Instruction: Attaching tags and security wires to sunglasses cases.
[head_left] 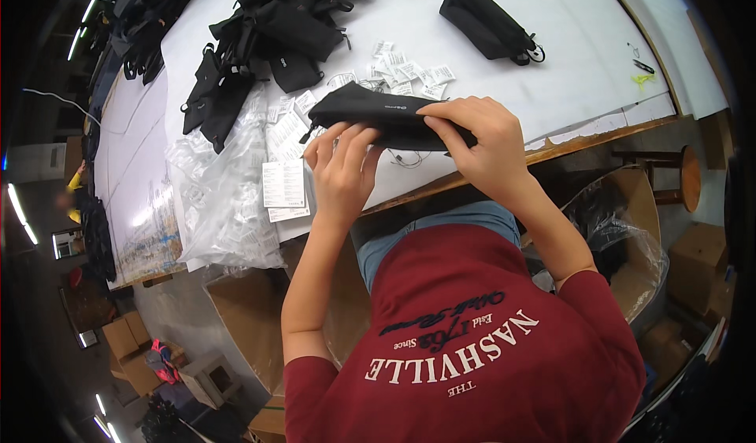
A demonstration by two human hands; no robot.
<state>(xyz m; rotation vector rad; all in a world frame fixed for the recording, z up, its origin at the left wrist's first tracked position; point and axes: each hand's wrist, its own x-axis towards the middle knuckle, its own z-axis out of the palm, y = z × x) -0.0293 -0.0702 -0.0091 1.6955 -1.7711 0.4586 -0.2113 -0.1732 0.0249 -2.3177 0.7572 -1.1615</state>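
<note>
A black fabric zip pouch (370,112) is held up between my two hands over the table's near edge. My left hand (342,167) grips its lower left side, fingers bent over the fabric. At the other end my right hand (482,140) pinches the upper right edge, thumb below and fingers on top. Behind the pouch lie several small white labels (405,69), some with strings. To the left of my left hand are printed white cards (283,187) beside a heap of clear plastic bags (213,199).
Black pouches (295,29) are piled at the far left of the white table (551,33). Other black pouches (488,25) lie far right. A small dark cutting tool (643,66) rests near the right edge. An open cardboard box (622,207) and a wooden stool (685,177) stand right.
</note>
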